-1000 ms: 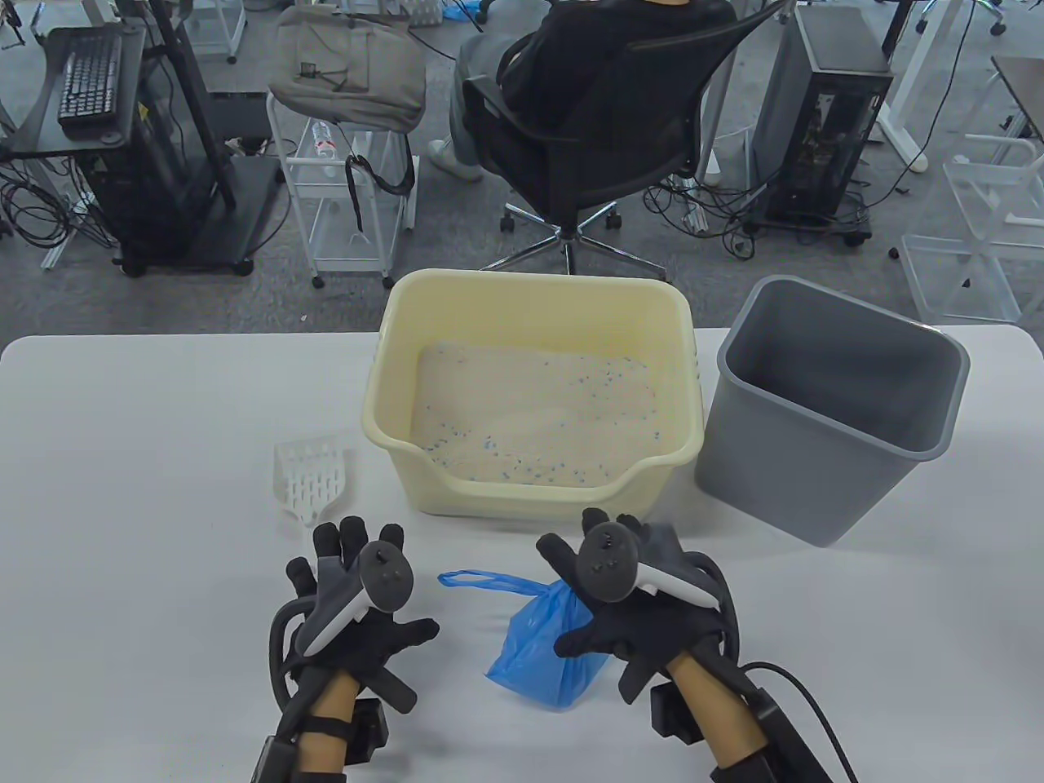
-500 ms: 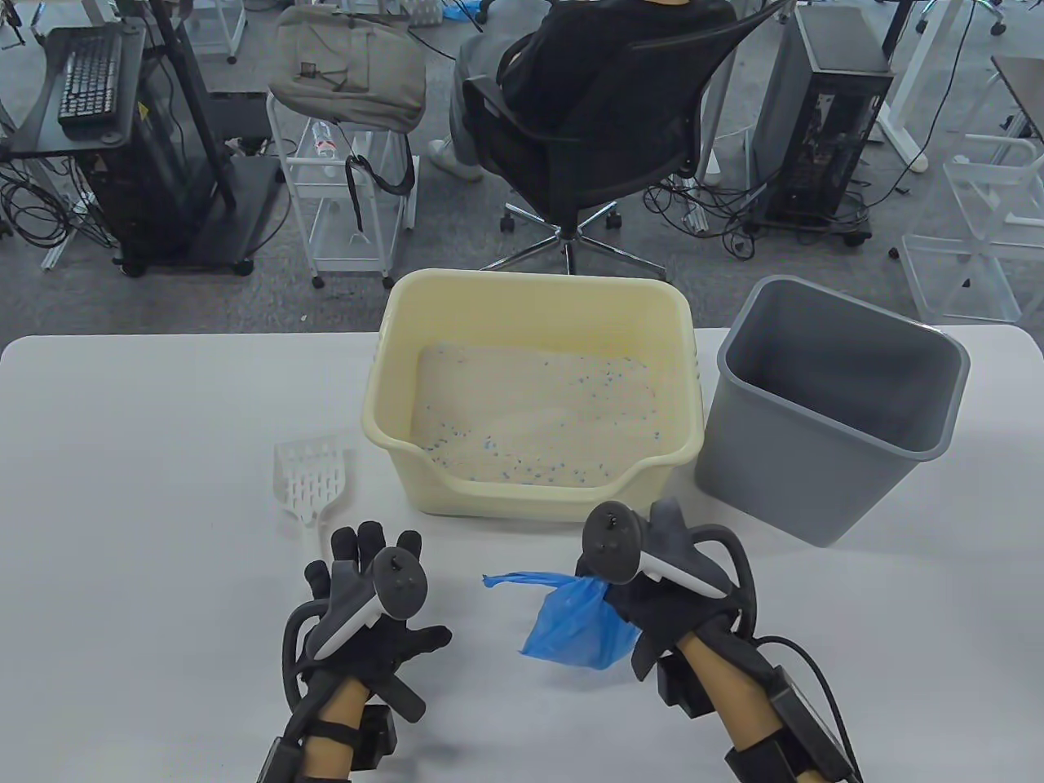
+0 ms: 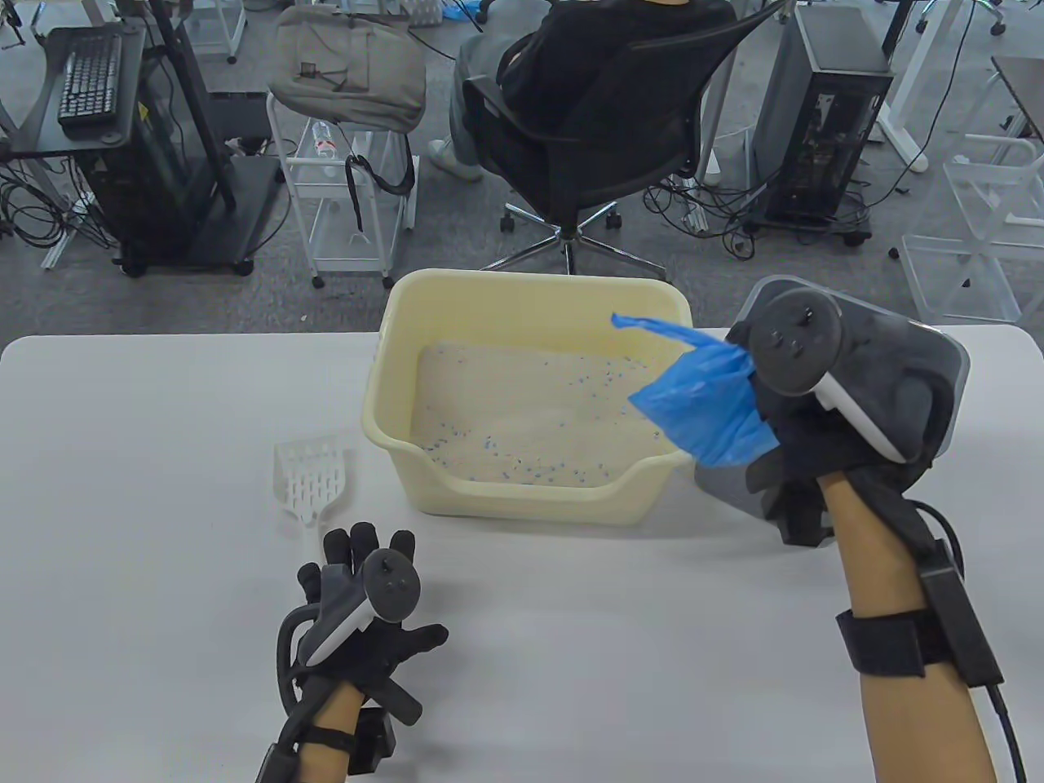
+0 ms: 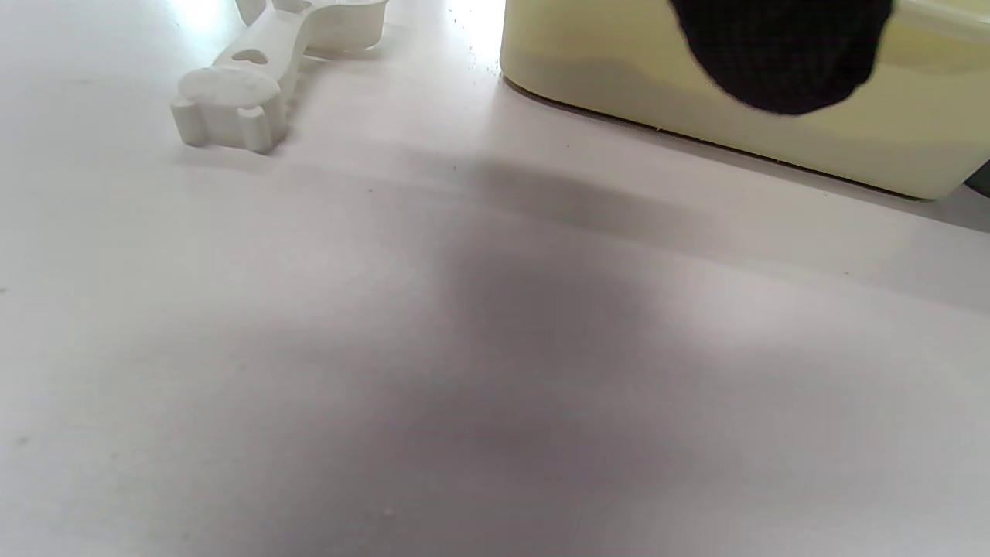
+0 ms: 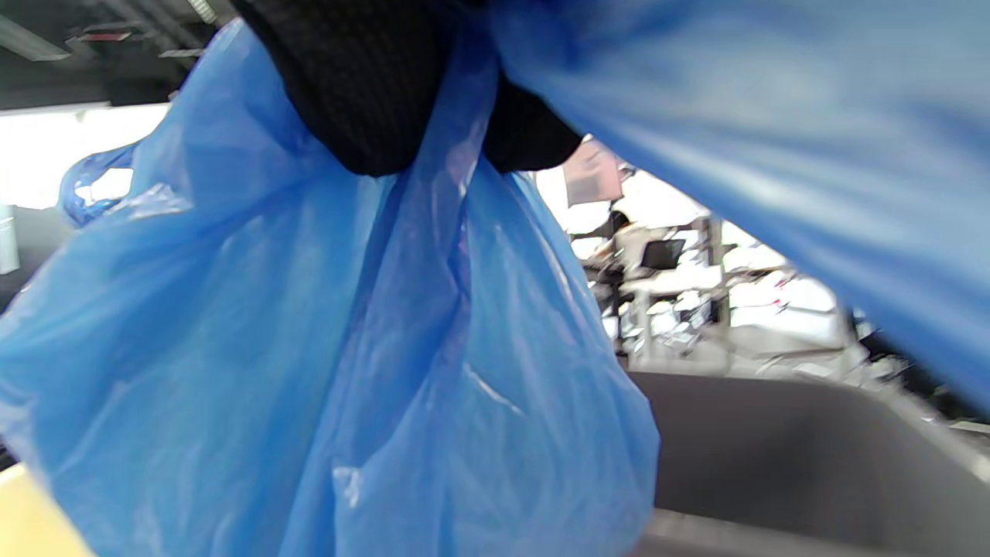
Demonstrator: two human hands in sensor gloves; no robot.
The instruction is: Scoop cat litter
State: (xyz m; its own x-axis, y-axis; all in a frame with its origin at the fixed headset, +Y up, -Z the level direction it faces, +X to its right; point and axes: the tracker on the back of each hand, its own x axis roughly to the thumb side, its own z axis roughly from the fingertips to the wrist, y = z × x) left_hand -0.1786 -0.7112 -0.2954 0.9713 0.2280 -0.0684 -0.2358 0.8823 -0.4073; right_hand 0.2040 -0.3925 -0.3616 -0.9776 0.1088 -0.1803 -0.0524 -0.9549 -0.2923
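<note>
One raised right hand, gripping bag

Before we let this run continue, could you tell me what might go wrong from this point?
The right hand grips the blue bag bunched up above the grey bin; still crumpled, it may not open cleanly as a liner. Its loose handle hangs over the litter box and might drag through litter. The scoop lies untouched near the left hand.

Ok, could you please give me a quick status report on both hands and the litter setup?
Right hand grips blue bag, raised over grey bin. Left hand free, flat by white scoop. Litter box untouched. Nothing obstructing.
</note>
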